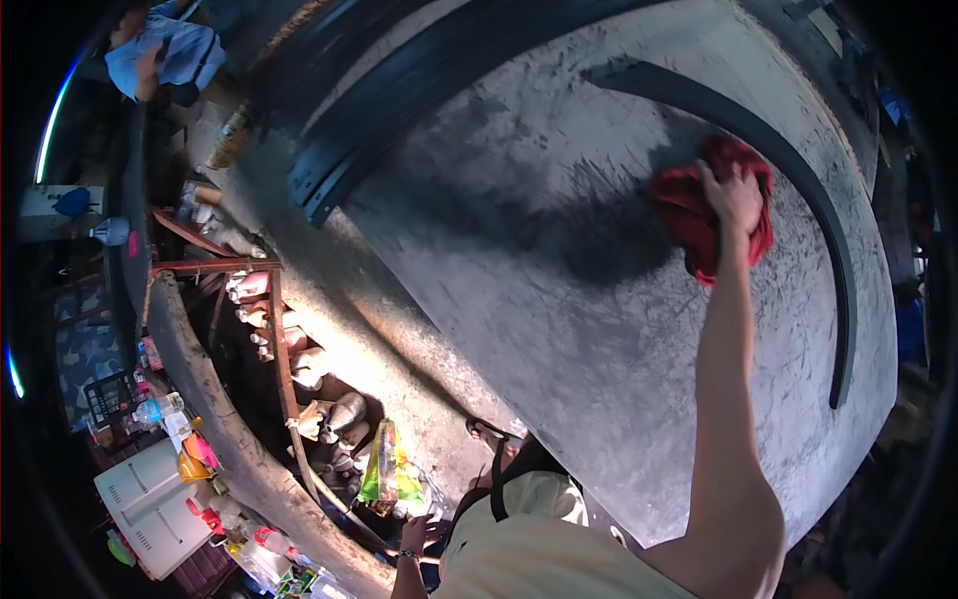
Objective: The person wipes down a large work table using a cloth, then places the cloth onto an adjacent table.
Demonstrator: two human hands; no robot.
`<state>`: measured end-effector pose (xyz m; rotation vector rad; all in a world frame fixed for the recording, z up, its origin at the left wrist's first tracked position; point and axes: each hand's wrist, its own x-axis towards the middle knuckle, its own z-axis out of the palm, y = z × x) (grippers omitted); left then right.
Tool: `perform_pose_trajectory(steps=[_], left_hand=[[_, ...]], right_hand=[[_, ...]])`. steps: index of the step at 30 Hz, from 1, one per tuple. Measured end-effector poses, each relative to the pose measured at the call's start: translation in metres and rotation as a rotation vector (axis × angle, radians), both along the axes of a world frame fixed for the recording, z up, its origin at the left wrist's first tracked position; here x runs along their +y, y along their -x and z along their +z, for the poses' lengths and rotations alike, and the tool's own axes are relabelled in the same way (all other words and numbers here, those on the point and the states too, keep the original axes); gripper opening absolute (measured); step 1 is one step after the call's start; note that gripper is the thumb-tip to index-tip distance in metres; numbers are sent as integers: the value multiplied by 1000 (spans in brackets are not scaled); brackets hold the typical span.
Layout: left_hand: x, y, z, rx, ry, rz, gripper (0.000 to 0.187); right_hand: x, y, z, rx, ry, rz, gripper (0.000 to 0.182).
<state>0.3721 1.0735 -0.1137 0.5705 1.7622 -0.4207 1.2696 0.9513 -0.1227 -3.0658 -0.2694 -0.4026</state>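
My right hand (736,203) presses down on a bunched red cloth (689,200) lying on a grey, smudged tabletop (559,329), fingers spread over the fabric. Just beyond the cloth, a long dark curved strip (823,235) arcs around it on the same surface. Low in the view, beside my body, hangs my left hand (417,534) with a band at the wrist; its fingers are dark and hard to make out. It is close to a green and yellow plastic bag (391,469) and appears apart from the tabletop.
More dark curved strips (399,110) lie across the far side of the tabletop. Left of it stand a rusty metal frame (279,349) and several bottles (309,364). Bottles and packets surround a white case (155,509). Another person in blue (170,55) is at top left.
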Motion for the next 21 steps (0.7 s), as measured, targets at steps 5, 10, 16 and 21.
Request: perform_pose_trajectory(steps=[5, 10, 16, 21], left_hand=[[18, -34, -13, -11, 45, -95, 31], [73, -92, 0, -186, -176, -159, 37], [78, -96, 22, -225, -300, -147, 43], [28, -15, -17, -175, -15, 38, 35]], right_hand=[[169, 84, 6, -76, -443, 571, 54], [264, 320, 23, 604, -723, 1189, 31], [265, 482, 10, 1631, -1547, 345, 43], [141, 284, 70, 934, -1675, 46, 37]])
